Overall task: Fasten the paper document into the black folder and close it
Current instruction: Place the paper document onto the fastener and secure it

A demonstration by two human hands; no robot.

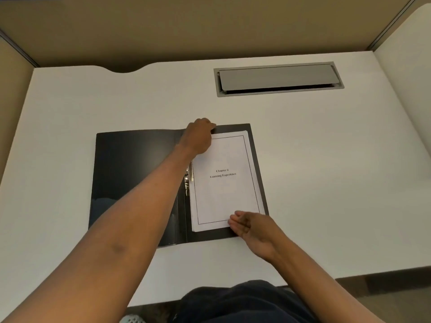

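Note:
The black folder lies open flat on the white desk. A stack of white paper, titled "Chapter 6 Learning Experience", rests on its right half. A metal clip shows along the spine, beside the paper's left edge. My left hand lies over the paper's top left corner, fingers curled down onto it. My right hand rests at the paper's bottom right corner, fingers together touching the sheet's edge. Whether the clip grips the paper is hidden.
The white desk has a grey cable hatch at the back right. Beige partition walls enclose the desk on three sides. My dark-clothed lap is at the near edge.

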